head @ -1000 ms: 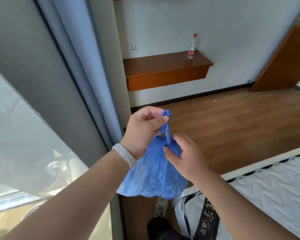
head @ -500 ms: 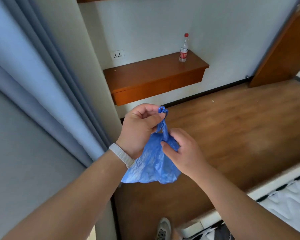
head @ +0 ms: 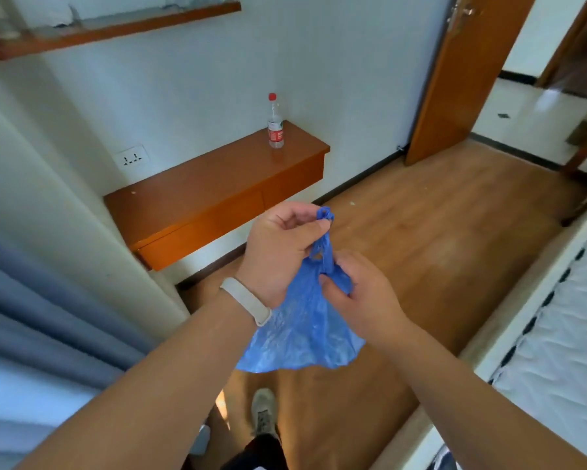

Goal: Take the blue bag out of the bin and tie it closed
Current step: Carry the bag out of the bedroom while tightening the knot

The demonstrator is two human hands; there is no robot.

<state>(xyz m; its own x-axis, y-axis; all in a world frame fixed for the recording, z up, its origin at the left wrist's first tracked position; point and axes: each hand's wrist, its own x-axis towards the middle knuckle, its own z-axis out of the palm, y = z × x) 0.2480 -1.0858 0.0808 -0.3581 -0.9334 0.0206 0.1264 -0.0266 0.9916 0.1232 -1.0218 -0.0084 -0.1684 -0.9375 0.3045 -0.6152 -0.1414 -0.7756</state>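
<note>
- Head view: left hand (head: 280,252) pinches the twisted neck of the crinkled blue plastic bag (head: 302,330), held in mid-air between both hands.
- Right hand (head: 359,296) grips the bag just below.

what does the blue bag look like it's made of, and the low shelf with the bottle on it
The blue bag looks like thin plastic film: crinkled, slightly see-through, its neck bunched into a thin twist between the left hand and right hand. The low shelf looks like wood or wood veneer with a glossy orange-brown finish; its top reflects light around the bottle.
</note>
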